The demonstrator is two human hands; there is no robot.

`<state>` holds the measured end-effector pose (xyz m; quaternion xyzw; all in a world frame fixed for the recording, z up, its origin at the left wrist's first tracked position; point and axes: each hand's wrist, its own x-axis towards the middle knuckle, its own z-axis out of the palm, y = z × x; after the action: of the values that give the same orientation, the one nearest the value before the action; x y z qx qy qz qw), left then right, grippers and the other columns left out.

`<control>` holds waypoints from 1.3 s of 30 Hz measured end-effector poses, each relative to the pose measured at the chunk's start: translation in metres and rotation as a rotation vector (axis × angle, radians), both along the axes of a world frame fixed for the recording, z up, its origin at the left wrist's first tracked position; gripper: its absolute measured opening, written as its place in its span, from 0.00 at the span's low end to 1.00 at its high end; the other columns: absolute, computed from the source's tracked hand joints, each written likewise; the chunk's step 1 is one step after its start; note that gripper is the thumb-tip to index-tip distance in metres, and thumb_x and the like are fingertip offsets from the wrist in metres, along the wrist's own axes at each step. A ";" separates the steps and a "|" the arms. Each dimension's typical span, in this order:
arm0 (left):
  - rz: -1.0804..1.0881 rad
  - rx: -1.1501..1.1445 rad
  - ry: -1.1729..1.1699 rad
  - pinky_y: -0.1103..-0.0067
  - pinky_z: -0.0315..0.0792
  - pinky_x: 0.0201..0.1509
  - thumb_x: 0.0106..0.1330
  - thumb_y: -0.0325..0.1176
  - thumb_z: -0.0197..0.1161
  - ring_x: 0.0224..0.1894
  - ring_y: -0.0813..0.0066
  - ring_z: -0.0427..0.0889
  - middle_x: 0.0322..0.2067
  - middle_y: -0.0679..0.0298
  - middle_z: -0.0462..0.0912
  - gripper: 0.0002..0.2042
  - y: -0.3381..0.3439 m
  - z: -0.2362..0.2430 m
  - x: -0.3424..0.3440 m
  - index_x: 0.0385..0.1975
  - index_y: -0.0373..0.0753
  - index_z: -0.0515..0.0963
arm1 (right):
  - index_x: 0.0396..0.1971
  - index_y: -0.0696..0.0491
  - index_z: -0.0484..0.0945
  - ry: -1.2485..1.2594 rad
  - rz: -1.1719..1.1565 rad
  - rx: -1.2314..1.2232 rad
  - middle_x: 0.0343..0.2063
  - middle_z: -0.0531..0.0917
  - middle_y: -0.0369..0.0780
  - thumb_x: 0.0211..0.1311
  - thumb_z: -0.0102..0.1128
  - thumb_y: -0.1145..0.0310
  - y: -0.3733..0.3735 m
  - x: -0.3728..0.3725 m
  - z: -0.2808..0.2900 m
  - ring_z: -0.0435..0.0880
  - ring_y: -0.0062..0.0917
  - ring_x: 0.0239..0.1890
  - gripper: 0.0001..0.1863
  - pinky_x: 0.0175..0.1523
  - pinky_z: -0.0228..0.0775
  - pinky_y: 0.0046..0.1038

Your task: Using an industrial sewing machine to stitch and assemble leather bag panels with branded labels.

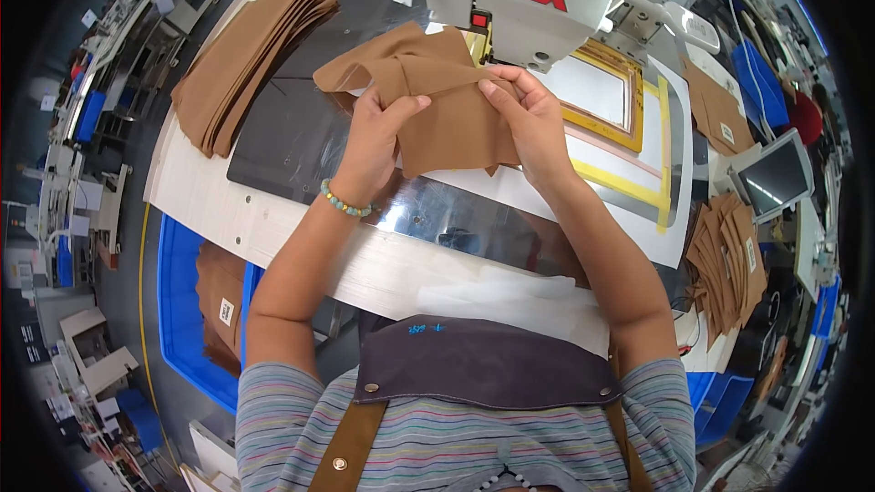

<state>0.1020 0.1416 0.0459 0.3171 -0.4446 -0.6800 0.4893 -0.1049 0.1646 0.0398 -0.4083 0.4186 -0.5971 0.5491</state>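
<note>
A brown fabric piece (447, 118) is held up in front of the sewing machine head (524, 0), its upper part folded over and creased. My left hand (375, 132) pinches the cloth between thumb and fingers near its middle left. On the other side, my right hand (533, 118) grips the cloth's right edge, the thumb lying on top. Beneath the cloth are a dark plate and a shiny metal strip (428, 214) set in the pale table. The machine's needle area is partly hidden behind the fabric.
A fanned stack of brown fabric pieces (251, 64) lies at the left. Right of the machine sits a yellow frame (606, 96) on a white sheet with yellow tape. More brown pieces (726, 260) and a small screen (775, 178) are farther right. A blue bin (182, 310) stands lower left.
</note>
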 end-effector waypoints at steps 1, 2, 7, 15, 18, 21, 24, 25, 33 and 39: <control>0.022 -0.001 -0.006 0.76 0.78 0.61 0.73 0.28 0.65 0.53 0.76 0.84 0.54 0.61 0.85 0.17 -0.001 -0.004 -0.002 0.59 0.32 0.77 | 0.52 0.57 0.82 -0.023 -0.002 0.021 0.43 0.88 0.36 0.75 0.66 0.69 -0.001 -0.001 -0.001 0.86 0.15 0.43 0.12 0.50 0.79 0.21; 0.045 -0.001 -0.013 0.77 0.76 0.62 0.74 0.30 0.66 0.56 0.76 0.83 0.55 0.62 0.85 0.18 -0.002 -0.008 -0.004 0.60 0.32 0.77 | 0.52 0.56 0.83 -0.046 -0.004 0.043 0.42 0.88 0.36 0.75 0.65 0.69 -0.001 -0.002 -0.002 0.86 0.15 0.43 0.11 0.50 0.79 0.21; 0.131 0.010 -0.103 0.78 0.79 0.58 0.75 0.34 0.69 0.53 0.77 0.85 0.52 0.61 0.87 0.17 -0.005 -0.018 -0.006 0.56 0.31 0.81 | 0.52 0.56 0.83 -0.014 -0.001 0.001 0.41 0.88 0.36 0.74 0.65 0.70 -0.007 -0.005 -0.010 0.86 0.16 0.43 0.11 0.50 0.79 0.22; 0.158 0.014 -0.040 0.80 0.80 0.54 0.75 0.32 0.70 0.49 0.78 0.87 0.50 0.60 0.89 0.15 -0.002 -0.021 -0.004 0.55 0.30 0.82 | 0.54 0.55 0.82 0.001 0.045 -0.014 0.45 0.88 0.35 0.76 0.64 0.70 -0.006 -0.006 -0.012 0.85 0.15 0.47 0.11 0.55 0.77 0.21; 0.172 -0.018 -0.053 0.80 0.80 0.55 0.75 0.33 0.70 0.49 0.78 0.87 0.50 0.60 0.89 0.16 -0.003 -0.021 -0.003 0.55 0.29 0.82 | 0.54 0.55 0.82 0.019 0.038 -0.035 0.45 0.88 0.35 0.76 0.64 0.70 -0.007 -0.004 -0.012 0.85 0.15 0.48 0.11 0.56 0.77 0.20; 0.171 -0.030 -0.084 0.78 0.80 0.56 0.74 0.32 0.70 0.50 0.76 0.87 0.51 0.59 0.88 0.15 -0.001 -0.017 -0.003 0.55 0.29 0.81 | 0.53 0.57 0.82 0.020 0.005 -0.068 0.44 0.89 0.37 0.75 0.62 0.74 -0.007 -0.005 -0.008 0.86 0.17 0.46 0.11 0.53 0.79 0.21; 0.119 -0.008 -0.027 0.77 0.79 0.59 0.74 0.30 0.70 0.53 0.74 0.86 0.54 0.59 0.86 0.17 0.010 -0.003 -0.012 0.58 0.30 0.79 | 0.53 0.57 0.83 -0.011 0.042 -0.056 0.43 0.89 0.37 0.75 0.62 0.74 -0.002 -0.018 0.010 0.87 0.17 0.45 0.11 0.52 0.80 0.22; 0.108 0.026 0.011 0.76 0.79 0.60 0.74 0.29 0.70 0.56 0.73 0.85 0.56 0.59 0.85 0.19 0.019 0.007 -0.021 0.60 0.30 0.77 | 0.53 0.57 0.83 -0.054 0.130 0.030 0.44 0.89 0.38 0.74 0.63 0.73 0.003 -0.030 0.020 0.87 0.18 0.45 0.12 0.51 0.81 0.22; -0.323 0.092 0.017 0.74 0.78 0.62 0.76 0.30 0.67 0.59 0.74 0.83 0.58 0.60 0.83 0.20 0.030 0.045 -0.119 0.64 0.32 0.73 | 0.53 0.57 0.83 -0.031 0.021 0.120 0.46 0.88 0.38 0.73 0.66 0.66 0.037 -0.137 0.062 0.88 0.18 0.44 0.15 0.47 0.81 0.22; -0.259 0.041 0.090 0.72 0.79 0.64 0.79 0.32 0.64 0.60 0.72 0.83 0.58 0.63 0.83 0.17 -0.007 0.018 -0.200 0.63 0.37 0.76 | 0.55 0.53 0.81 -0.045 -0.258 -0.112 0.47 0.87 0.34 0.71 0.69 0.70 0.022 -0.181 0.020 0.85 0.15 0.48 0.15 0.54 0.78 0.21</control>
<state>-0.0978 0.1343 0.0641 0.2358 -0.4455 -0.7600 0.4103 -0.2861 0.1865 0.0595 -0.3679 0.4211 -0.6941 0.4534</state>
